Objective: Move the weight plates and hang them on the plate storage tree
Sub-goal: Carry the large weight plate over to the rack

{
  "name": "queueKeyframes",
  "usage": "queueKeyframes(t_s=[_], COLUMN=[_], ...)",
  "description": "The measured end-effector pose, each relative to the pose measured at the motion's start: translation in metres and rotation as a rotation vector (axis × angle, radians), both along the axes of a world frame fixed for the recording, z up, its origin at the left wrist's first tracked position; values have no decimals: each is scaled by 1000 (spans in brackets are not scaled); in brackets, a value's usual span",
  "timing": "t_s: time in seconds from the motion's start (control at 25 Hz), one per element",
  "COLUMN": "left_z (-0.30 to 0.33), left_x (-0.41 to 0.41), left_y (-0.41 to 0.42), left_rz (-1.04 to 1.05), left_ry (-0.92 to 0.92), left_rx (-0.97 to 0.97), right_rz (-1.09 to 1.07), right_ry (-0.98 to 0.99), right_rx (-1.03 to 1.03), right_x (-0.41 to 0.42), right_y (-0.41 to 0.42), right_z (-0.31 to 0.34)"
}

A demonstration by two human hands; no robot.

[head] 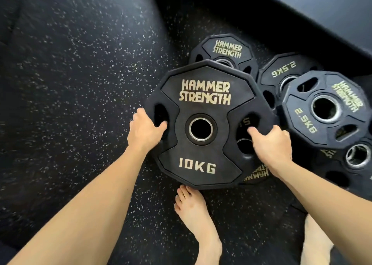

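Head cam: left hand [144, 131] & right hand [270, 144] each curl fingers through grip slots of 10 kg plate [203, 124], atop plate pile on rubber floor [80, 83]. Smaller plates [326, 112] remain beside. Storage tree not visible; nothing hung yet, judging.

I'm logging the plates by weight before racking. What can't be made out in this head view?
- Plate beneath the 10KG plate: weight mark covered by it and the right hand.
- Plate at right: cut off by the edge.
- Rear plate: weight mark hidden.
- Left hand fingers: under the rim.
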State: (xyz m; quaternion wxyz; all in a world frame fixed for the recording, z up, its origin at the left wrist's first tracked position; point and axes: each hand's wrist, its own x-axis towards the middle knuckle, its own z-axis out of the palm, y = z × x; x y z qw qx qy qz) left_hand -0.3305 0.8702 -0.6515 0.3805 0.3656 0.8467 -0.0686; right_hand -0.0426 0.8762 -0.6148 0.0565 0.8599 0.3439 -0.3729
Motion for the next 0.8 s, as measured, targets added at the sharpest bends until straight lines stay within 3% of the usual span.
queueKeyframes(t_s=[0.2, 0.4, 0.56, 0.8], left_z=[-17, -3, 16, 30], left_x=[7, 5, -4, 4], left_y=[-2, 0, 0, -48], left_rz=[-72, -16, 178, 691], left_ry=[136, 50, -69, -276], left_rx=[69, 96, -18, -85], right_rz=[-122, -204, -235, -251], right_ry=[0, 151, 277, 371], right_rx=[98, 32, -25, -63], right_x=[-2, 6, 14, 27], right_y=[-7, -1, 3, 3], right_z=[-22, -21, -11, -4])
